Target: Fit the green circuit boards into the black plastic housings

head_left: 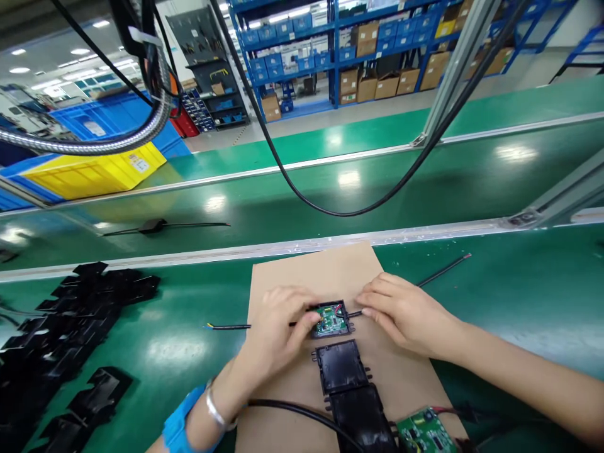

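A small black plastic case (350,324) with a green circuit board (331,319) inside lies on a brown cardboard sheet (321,270). My left hand (280,324) grips the case's left side, thumb at the board's edge and fingers behind. A black cable (231,326) with bared coloured ends runs out to the left past this hand. From the case's right side comes another black cable (355,313), pinched between the thumb and fingers of my right hand (406,308). Its far end emerges beyond that hand. Just below sits a black plastic cover (342,366), its inside facing up.
Another black case piece (361,415) and a second green board (425,433) with wires lie nearest me. Black plastic parts (89,314) are piled at left. A thick black cable (349,214) hangs across the front. A metal rail (212,250) edges the green bench.
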A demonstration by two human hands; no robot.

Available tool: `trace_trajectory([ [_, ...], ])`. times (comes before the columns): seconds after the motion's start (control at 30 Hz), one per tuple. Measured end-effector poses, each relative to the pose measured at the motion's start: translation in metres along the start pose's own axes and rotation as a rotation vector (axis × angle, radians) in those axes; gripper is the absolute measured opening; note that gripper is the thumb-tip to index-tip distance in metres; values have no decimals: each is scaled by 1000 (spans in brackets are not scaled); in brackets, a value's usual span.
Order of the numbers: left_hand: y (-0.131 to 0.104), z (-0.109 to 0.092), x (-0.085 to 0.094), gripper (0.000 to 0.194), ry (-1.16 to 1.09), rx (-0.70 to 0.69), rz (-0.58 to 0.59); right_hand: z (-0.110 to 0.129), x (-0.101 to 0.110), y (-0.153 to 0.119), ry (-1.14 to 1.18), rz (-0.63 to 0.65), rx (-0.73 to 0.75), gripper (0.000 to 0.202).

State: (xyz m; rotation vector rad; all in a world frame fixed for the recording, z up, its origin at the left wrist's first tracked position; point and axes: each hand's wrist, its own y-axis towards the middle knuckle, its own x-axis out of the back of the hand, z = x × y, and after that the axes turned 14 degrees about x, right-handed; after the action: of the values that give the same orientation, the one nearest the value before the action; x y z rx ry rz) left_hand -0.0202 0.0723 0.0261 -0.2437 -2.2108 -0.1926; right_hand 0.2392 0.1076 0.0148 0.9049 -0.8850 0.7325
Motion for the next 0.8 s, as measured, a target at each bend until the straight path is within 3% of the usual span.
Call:
trace_trajectory([
  [0.13, -38, -3, -5, 28, 202, -185, 58, 12, 2, 8, 8, -17, -1, 27],
  [0.33, -51, -12, -20, 37, 376, -173, 33, 27, -19, 30, -47, 95, 32, 24],
  [0.47, -53, -13, -20, 45, 354, -140, 61, 31, -26, 37, -83, 183, 35, 19],
  [0.6, -56, -2, -18, 51, 224, -122, 78, 32, -21, 38, -61, 184, 16, 17],
  [0.8, -49, 23, -13, 28, -1, 20, -153, 40, -14, 39, 18, 64, -20, 25],
])
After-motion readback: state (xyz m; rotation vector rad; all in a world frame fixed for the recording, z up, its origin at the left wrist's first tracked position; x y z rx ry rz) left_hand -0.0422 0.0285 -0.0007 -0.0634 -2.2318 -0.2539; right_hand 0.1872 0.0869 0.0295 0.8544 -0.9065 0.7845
